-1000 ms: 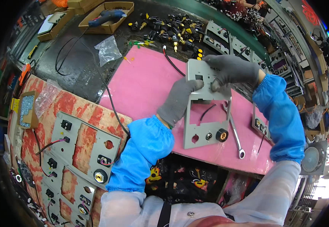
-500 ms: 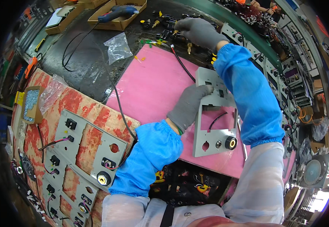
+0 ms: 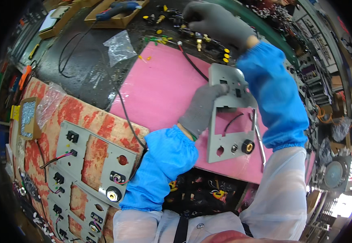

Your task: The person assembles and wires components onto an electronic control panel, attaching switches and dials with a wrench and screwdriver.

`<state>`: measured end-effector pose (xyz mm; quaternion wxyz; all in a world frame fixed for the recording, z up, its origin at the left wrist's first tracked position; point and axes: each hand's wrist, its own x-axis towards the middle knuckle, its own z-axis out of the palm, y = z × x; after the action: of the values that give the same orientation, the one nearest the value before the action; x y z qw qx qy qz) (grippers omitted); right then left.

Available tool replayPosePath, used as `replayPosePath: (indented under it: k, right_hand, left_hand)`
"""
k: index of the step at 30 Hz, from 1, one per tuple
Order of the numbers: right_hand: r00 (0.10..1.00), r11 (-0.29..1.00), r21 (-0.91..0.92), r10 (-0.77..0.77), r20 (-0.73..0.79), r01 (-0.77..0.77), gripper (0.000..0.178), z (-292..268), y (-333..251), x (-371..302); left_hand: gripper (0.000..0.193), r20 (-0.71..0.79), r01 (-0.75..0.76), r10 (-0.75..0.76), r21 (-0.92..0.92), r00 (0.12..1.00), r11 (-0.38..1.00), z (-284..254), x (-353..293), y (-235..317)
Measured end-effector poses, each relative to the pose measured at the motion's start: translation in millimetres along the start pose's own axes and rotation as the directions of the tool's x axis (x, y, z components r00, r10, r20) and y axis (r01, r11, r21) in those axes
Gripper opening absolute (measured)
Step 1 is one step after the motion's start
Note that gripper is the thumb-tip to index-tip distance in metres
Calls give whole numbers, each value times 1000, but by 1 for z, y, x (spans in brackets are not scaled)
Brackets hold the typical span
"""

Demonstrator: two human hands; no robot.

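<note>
No wording, number or sign is clearly legible. Dark marks that may be print show on the pale object (image 3: 60, 12) in the cardboard box (image 3: 58, 29), upper left; small marks on the gray panel (image 3: 232, 102) under the left hand (image 3: 201, 107) are too blurred to read.
</note>
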<state>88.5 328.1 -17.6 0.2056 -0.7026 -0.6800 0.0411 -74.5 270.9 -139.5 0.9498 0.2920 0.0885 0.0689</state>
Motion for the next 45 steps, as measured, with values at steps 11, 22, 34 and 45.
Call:
replayPosePath:
  k: [11, 22, 34, 45]
  right_hand:
    - [925, 770, 512, 317, 210, -380, 22, -15, -39, -153]
    - [984, 980, 105, 159, 80, -167, 15, -6, -50, -139]
    - [983, 966, -192, 182, 29, -173, 29, -2, -41, -125]
    - [854, 835, -193, 519, -36, -516, 67, 44, -49, -74]
  left_hand:
    - [62, 97, -206, 198, 81, 975, 975, 7, -4, 3]
    - [57, 32, -191, 189, 56, 981, 980, 7, -4, 2]
    - [61, -10, -264, 270, 176, 963, 948, 13, -5, 6]
    - [62, -169, -159, 315, 593, 934, 789, -28, -1, -14]
